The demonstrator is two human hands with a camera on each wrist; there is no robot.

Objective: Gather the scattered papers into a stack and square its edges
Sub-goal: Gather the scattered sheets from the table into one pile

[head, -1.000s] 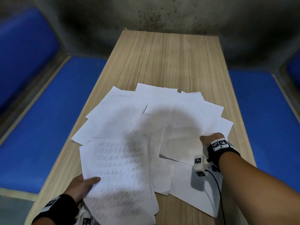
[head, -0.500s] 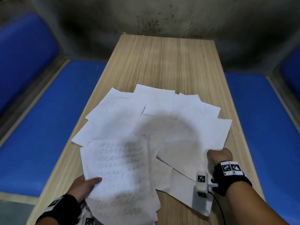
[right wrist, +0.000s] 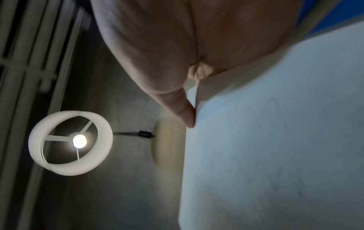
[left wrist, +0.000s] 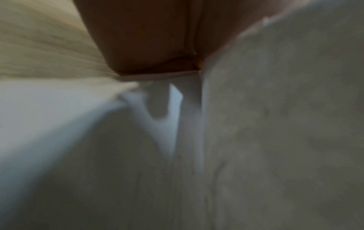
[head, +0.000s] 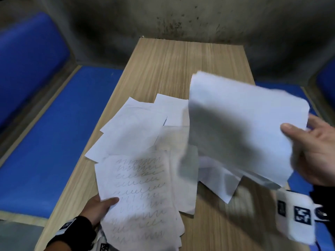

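Note:
White papers (head: 137, 134) lie fanned over the near half of the wooden table (head: 190, 66). My right hand (head: 308, 147) holds a bunch of sheets (head: 241, 124) lifted off the table at the right, thumb on top and fingers behind; the right wrist view shows the thumb (right wrist: 183, 109) pressed on that paper (right wrist: 275, 140). My left hand (head: 101, 205) grips the near left edge of a sheet with wavy pencil lines (head: 139, 196), thumb on top. In the left wrist view the palm (left wrist: 149, 38) sits against blurred paper (left wrist: 275, 124).
Blue padded benches (head: 54, 133) run along both sides of the table, with a stained grey wall (head: 181, 19) behind its far end. The far half of the tabletop shows bare wood. A lit ceiling lamp (right wrist: 71, 143) appears in the right wrist view.
My right hand has raised a bunch of sheets from the right side of the pile and turned palm up. The left hand has kept its hold on the written sheet.

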